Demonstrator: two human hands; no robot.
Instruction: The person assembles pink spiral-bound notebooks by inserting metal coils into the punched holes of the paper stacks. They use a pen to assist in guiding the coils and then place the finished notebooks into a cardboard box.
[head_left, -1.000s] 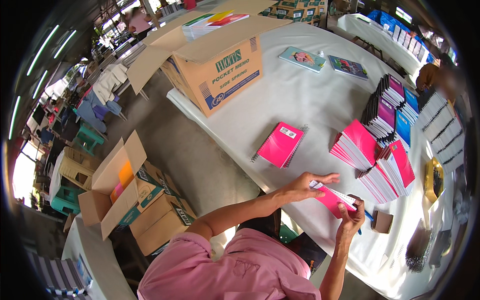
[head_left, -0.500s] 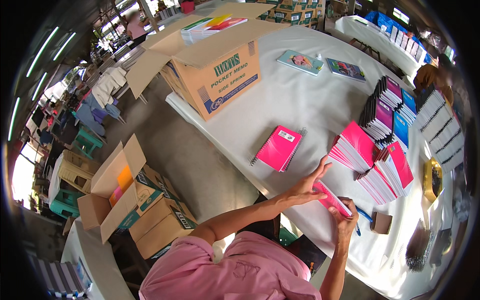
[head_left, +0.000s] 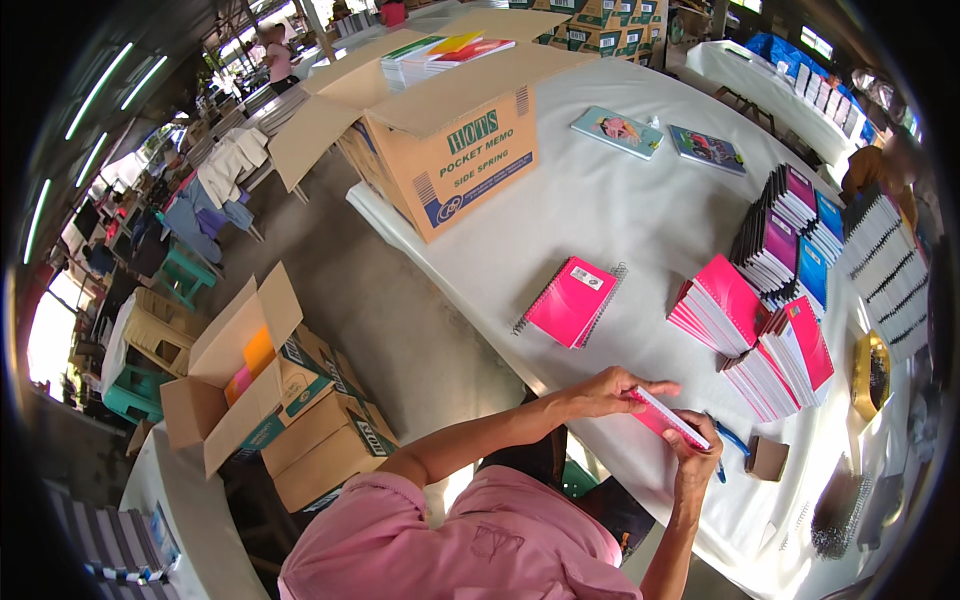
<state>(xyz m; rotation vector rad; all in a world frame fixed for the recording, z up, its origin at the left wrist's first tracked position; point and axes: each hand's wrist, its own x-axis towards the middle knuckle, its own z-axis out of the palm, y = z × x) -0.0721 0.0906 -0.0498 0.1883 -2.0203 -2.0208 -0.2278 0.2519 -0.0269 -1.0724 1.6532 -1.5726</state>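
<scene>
A small pink notebook (head_left: 658, 414) is held slantwise just over the near edge of the table, its white page edges showing. My right hand (head_left: 694, 452) wraps round its lower right end. At the other end my left hand (head_left: 618, 392) pinches it, with one finger stretched out beyond the cover. Beyond my hands lies a small stack of pink spiral-bound notebooks (head_left: 574, 305), with wire coils along its sides. To the right stand fanned stacks of pink booklets (head_left: 733, 300). Right beside my right hand lie a blue pen (head_left: 733, 441) and a small brown block (head_left: 767, 458).
A large open cardboard box (head_left: 455, 165) holds notebooks at the far left of the table (head_left: 640, 215). Purple and blue notebook stacks (head_left: 785, 240), a yellow tray (head_left: 870, 375) and loose wire coils (head_left: 838, 510) sit at the right. More cartons (head_left: 320, 430) stand at my left.
My left hand's raised, spread fingers have come down and closed nearer the notebook's upper end. The notebook has tipped, showing more of its page edges. The whole view has shifted slightly.
</scene>
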